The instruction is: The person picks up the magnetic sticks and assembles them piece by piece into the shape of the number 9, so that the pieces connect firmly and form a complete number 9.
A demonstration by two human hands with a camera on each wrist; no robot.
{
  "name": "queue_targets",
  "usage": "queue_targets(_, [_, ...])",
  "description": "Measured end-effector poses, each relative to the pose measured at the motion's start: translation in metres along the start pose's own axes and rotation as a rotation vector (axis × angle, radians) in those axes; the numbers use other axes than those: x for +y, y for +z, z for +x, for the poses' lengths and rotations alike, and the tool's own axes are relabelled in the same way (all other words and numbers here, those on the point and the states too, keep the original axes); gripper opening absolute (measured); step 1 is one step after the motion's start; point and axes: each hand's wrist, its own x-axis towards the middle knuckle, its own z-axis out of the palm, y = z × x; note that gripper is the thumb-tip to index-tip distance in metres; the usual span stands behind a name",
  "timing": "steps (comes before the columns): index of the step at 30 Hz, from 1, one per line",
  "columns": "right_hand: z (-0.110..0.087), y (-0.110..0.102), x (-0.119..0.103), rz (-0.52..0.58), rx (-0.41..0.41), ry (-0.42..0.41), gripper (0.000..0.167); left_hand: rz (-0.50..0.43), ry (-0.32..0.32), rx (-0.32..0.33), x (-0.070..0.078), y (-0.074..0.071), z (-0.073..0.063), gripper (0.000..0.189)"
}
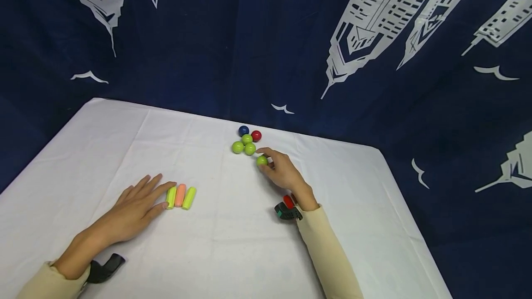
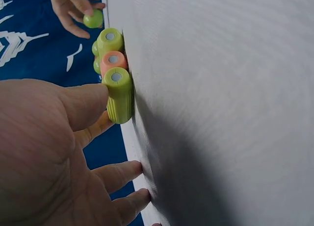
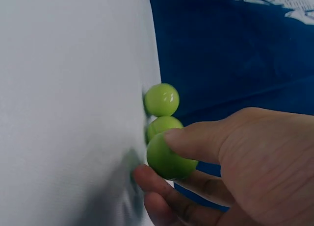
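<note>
My left hand (image 1: 132, 206) pinches a short yellow-green stick (image 2: 120, 96) between thumb and index finger; its other fingers spread out over the cloth. That stick has ribbed sides and a grey disc in its rounded end. A salmon-pink stick (image 1: 180, 195) lies beside it, then a second yellow-green stick (image 1: 189, 198), all roughly parallel. Farther back, my right hand (image 1: 283, 170) holds a glossy green ball (image 3: 169, 160) between thumb and fingers. Just left of it sit more green balls (image 1: 238, 147), bunched with a blue ball (image 1: 244, 130) and a red ball (image 1: 256, 135).
A white cloth covers the table (image 1: 232, 248). Its back edge runs right behind the blue and red balls. A dark blue curtain (image 1: 199, 54) printed with white buildings and birds hangs behind. Dark camera straps (image 1: 105, 269) sit on both wrists.
</note>
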Motion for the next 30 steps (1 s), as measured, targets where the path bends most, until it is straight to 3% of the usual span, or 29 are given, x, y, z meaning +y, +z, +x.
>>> queue_targets(10, [-0.028, -0.014, -0.016, 0.002, -0.062, -0.118, 0.023, 0.009, -0.007, 0.001, 0.006, 0.000, 0.004, 0.053])
queue_targets(15, [-0.039, -0.012, -0.012, -0.018, -0.042, -0.139, 0.019, 0.049, 0.001, 0.004, 0.008, -0.005, 0.009, 0.054])
queue_targets(22, [-0.043, -0.001, -0.003, -0.030, -0.036, -0.116, 0.033, 0.065, 0.000, 0.001, 0.011, -0.015, 0.018, 0.060])
queue_targets(30, [-0.042, 0.000, -0.004, -0.016, -0.055, -0.148, 0.030, 0.043, -0.015, 0.023, 0.008, -0.014, 0.022, 0.058])
